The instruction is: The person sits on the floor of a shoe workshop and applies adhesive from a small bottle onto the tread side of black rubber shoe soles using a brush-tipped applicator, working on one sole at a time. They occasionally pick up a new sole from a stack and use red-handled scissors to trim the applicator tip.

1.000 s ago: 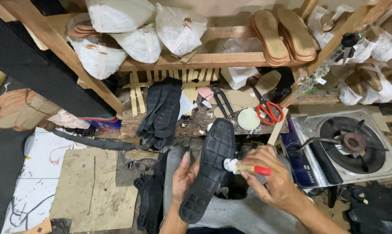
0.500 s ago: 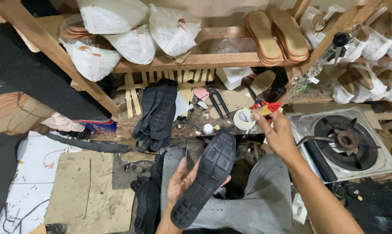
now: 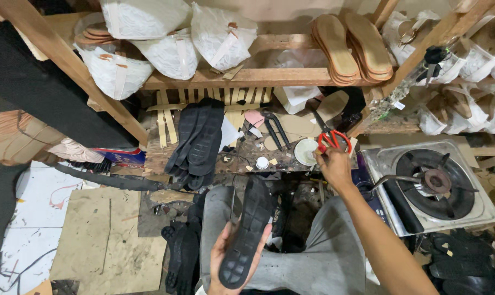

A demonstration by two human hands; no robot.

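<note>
While my left hand (image 3: 225, 262) cradles the black sole (image 3: 246, 232) tread-up over my lap, fingers curled around its near end, my right hand (image 3: 332, 166) reaches far to the small white tin (image 3: 305, 151) on the cluttered tabletop (image 3: 242, 158), fingers pinched together; on what, I cannot tell. Red scissors (image 3: 332, 136) lie just beside; a careless move could snag them or tip the tin.

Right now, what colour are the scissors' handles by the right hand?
Red; the scissors lie on the bench just above the right hand, clearest in the head view.
</note>
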